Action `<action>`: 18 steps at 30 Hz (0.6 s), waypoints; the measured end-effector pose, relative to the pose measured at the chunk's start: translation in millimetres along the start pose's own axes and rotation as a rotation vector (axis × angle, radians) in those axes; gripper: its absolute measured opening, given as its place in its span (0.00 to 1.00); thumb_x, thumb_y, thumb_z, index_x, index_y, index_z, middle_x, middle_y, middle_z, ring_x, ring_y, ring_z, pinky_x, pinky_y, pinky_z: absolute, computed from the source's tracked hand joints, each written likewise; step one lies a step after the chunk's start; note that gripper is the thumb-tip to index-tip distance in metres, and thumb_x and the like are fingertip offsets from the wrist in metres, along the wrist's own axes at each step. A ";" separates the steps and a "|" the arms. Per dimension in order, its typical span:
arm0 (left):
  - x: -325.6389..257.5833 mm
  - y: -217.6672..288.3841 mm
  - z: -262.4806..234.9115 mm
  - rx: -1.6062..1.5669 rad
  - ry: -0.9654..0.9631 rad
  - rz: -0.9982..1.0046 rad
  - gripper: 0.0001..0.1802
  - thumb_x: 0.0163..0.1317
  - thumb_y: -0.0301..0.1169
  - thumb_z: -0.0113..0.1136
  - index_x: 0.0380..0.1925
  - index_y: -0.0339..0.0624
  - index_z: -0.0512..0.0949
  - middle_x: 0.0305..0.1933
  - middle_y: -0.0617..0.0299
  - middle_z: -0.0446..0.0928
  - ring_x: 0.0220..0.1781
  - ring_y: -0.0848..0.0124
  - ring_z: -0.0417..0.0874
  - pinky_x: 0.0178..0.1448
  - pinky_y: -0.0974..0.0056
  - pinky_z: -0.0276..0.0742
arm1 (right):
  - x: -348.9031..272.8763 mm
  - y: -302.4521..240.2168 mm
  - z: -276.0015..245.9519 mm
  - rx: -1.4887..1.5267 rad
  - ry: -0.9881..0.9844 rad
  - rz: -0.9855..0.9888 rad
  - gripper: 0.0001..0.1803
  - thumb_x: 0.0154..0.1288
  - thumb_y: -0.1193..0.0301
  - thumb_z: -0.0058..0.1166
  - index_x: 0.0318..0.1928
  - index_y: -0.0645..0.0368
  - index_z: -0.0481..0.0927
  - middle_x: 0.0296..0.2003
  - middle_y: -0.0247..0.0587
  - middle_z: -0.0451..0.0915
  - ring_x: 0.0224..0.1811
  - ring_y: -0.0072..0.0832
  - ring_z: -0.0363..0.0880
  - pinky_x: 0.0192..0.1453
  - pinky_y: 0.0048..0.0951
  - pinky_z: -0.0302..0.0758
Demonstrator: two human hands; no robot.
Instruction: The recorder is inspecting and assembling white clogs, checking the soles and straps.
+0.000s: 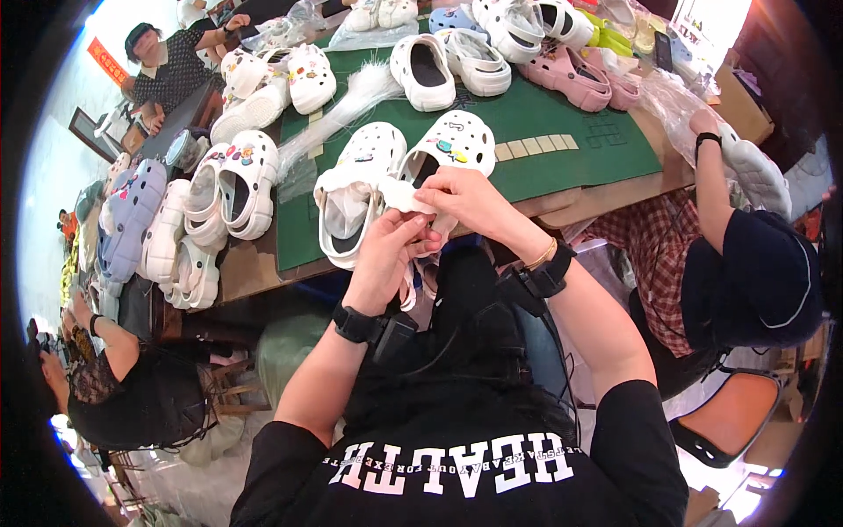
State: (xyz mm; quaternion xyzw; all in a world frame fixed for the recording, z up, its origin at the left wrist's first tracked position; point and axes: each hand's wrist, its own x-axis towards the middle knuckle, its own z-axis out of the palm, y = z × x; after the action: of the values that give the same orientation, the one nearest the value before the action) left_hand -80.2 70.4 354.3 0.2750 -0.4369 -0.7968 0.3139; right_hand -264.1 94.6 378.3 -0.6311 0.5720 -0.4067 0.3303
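White clog (pixel 457 145) seemingly between both hands (pixel 430 228)

A single head-worn fisheye view looks steeply down the wearer's chest onto a green-topped table (pixel 562 132) crowded with white clogs (pixel 364 189). The left hand (pixel 386 255) and right hand (pixel 470 202) sit close below the lens, near frame centre, forearms entering from the lower edge. Straight table edges bow toward the dark circular rim, where seated co-workers appear at far left and right.
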 end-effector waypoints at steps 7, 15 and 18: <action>-21.5 29.0 4.5 0.169 0.049 -0.110 0.11 0.70 0.28 0.56 0.48 0.34 0.76 0.38 0.64 0.77 0.35 0.75 0.80 0.41 0.68 0.81 | 0.1 3.2 -7.3 0.079 0.032 -0.068 0.12 0.65 0.66 0.58 0.42 0.63 0.83 0.31 0.39 0.81 0.32 0.23 0.75 0.40 0.27 0.73; -85.1 37.4 -43.3 0.392 0.218 -0.051 0.10 0.69 0.26 0.55 0.46 0.33 0.79 0.32 0.64 0.78 0.34 0.77 0.80 0.40 0.69 0.82 | 5.8 -24.9 -1.6 -0.341 0.249 -0.355 0.07 0.64 0.68 0.56 0.39 0.55 0.83 0.36 0.38 0.78 0.38 0.37 0.81 0.43 0.36 0.76; -89.2 32.0 -61.1 0.403 0.291 0.019 0.09 0.69 0.27 0.56 0.43 0.33 0.80 0.34 0.63 0.78 0.34 0.78 0.80 0.39 0.70 0.81 | 22.9 -34.0 29.6 -0.479 0.062 -0.539 0.08 0.63 0.70 0.55 0.41 0.55 0.81 0.36 0.39 0.79 0.39 0.38 0.82 0.40 0.39 0.77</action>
State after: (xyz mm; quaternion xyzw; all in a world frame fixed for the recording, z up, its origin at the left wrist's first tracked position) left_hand 29.8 91.0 368.2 0.4398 -0.5398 -0.6426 0.3197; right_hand -222.0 74.7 398.1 -0.8061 0.4740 -0.3525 0.0366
